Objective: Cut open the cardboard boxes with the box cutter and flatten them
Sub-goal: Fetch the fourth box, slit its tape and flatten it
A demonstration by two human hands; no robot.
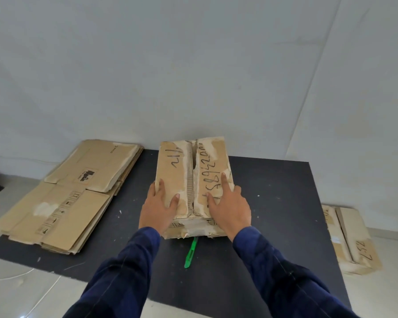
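Head view, only view. Worn brown cardboard box with black marker scribbles on top (193, 180) sat at frame centre on a dark grey flat mat (285, 203), still standing as a box. Its two top flaps were shut and met along a rough centre seam with torn white patches; a narrow gap showed at the seam's far end. Left hand (157, 210) lay flat on the left flap at the near end, fingers straight and close together pointing up-frame, thumb spread toward the seam, gripping nothing. Right hand (229, 210) lay flat on the right flap, index finger straight over the writing, thumb spread toward the seam; the outer fingers sat at the box's right edge, and I could not tell if they curled over it. Both arms wore dark blue sleeves (129, 271). Slim green plastic box cutter (191, 253) lay on the mat just below the box in frame, between the forearms, upper tip at the box's near bottom edge, touched by neither hand. Blade state too small to tell. Stack of flattened brown cardboard sheets (67, 198) lay at frame left, partly on the mat, partly on the pale tiled floor (21, 283). Another brown cardboard box with marker writing (352, 239) lay at the right edge on the floor, off the mat. Thin white cable (41, 294) ran across the floor lower left. White sheet backdrop (193, 65) filled the upper frame.
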